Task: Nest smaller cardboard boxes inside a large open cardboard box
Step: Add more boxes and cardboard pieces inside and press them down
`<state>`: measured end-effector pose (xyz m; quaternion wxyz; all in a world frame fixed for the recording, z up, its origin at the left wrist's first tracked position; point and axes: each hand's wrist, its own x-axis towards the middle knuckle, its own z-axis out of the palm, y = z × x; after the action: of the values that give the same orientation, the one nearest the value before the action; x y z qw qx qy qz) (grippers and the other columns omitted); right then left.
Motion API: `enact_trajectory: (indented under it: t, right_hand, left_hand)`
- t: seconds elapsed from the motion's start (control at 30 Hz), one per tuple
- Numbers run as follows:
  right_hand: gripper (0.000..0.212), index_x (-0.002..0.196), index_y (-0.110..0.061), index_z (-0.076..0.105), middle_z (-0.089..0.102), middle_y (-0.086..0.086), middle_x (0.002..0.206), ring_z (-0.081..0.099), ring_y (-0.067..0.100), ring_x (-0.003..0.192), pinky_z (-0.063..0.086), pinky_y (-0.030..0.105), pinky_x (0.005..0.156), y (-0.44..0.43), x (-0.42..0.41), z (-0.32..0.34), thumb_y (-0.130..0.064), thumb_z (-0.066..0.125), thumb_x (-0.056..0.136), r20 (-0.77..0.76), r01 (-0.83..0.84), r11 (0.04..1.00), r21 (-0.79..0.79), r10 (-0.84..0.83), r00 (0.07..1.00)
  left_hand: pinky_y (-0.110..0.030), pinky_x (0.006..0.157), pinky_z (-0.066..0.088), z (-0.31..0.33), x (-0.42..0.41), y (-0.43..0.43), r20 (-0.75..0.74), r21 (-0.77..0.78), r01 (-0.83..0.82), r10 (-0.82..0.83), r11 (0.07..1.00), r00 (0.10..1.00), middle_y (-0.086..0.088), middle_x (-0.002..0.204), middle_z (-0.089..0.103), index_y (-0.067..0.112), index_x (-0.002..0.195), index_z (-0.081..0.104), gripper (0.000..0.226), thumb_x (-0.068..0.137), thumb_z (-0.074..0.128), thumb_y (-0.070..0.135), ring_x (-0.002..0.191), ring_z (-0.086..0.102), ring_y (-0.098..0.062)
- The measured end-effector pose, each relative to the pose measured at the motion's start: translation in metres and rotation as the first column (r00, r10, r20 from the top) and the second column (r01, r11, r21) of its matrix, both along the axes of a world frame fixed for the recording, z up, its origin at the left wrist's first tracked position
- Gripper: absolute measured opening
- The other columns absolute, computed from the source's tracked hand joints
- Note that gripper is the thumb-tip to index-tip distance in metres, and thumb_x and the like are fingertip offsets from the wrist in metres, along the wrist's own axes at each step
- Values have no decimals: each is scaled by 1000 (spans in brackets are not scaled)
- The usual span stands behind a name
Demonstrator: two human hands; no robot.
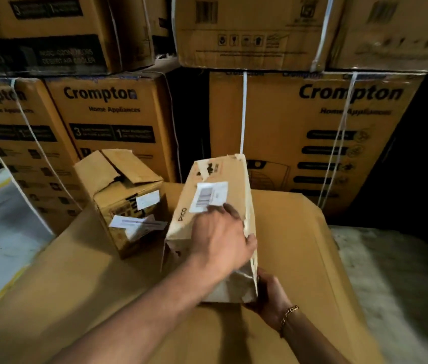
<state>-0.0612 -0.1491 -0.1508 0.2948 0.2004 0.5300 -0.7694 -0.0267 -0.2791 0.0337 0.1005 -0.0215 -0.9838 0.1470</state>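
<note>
Right hand (270, 295) cups the long box's (212, 206) near bottom corner; left hand (220, 240) lies spread on its top, fingers wrapping its right edge.

A warehouse: strapped Crompton appliance cartons (312, 132) stacked high on concrete floor (404, 271).

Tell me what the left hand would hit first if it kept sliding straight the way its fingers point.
The left hand lies on the long box, fingers aimed up and left along its top. It would first cross the white barcode label, which they already touch. Beyond looks free, though depth is unclear.
</note>
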Motion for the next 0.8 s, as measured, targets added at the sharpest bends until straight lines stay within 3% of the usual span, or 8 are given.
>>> enact_trajectory:
  t: [0.1,0.2,0.27,0.37,0.5,0.57,0.67,0.8]
  right_hand:
    - [40,111,-9,72,75,16,102,69,29,88,58,38,69,13,21,-23,-39,50,96,69,-36,986,164,25,997]
    - [49,99,-20,73,74,16,100,61,28,87,52,35,66,22,32,-22,-55,40,95,41,-80,945,318,71,997]
    - [43,96,-18,69,72,15,102,60,27,89,51,38,76,32,35,-11,-44,36,102,6,-42,940,337,43,999]
    - [24,95,-18,70,74,13,103,63,24,92,50,44,89,50,37,9,-33,52,95,-126,-1,945,327,45,991]
    - [58,107,-22,75,76,10,104,69,29,98,53,49,93,56,46,37,-69,45,91,-199,46,982,182,-9,980]
    - [67,112,-17,74,75,13,100,69,28,86,54,42,79,55,49,41,-72,45,88,-205,121,986,118,-95,974]
    - [68,117,-13,70,64,30,108,60,37,86,45,39,72,57,60,40,-70,43,90,-197,196,974,-109,-215,957]
    - [45,98,-24,80,73,16,106,71,30,91,54,36,76,55,80,46,-60,75,71,-250,219,930,-296,-297,922]
  left_hand:
    - [-34,65,43,-30,19,31,103,-44,30,-26,999,994,-24,114,61,-5,146,36,88,96,31,68,86,58,-28]
    - [-45,85,48,-45,33,48,188,-21,51,-46,998,981,-33,134,50,-3,147,34,92,94,33,72,109,57,-38]
    - [-48,95,41,-47,37,50,187,43,82,-89,996,978,-31,135,50,2,144,40,88,92,33,73,118,52,-38]
    - [-48,98,35,-50,39,45,161,153,179,-203,972,966,-21,125,59,9,131,54,80,91,32,74,115,51,-34]
    - [-50,102,35,-58,45,41,113,181,264,-287,947,951,-27,134,53,7,141,47,88,90,27,76,123,46,-36]
    - [-53,108,31,-65,49,46,131,166,274,-297,947,946,-34,146,41,4,150,35,92,92,25,74,136,35,-40]
    - [-57,115,23,-74,52,60,178,61,279,-286,958,942,-40,153,22,0,155,19,95,94,25,72,144,22,-47]
    - [-55,111,25,-68,53,84,201,-1,364,-356,931,912,-31,147,42,1,147,39,85,94,37,67,135,33,-42]
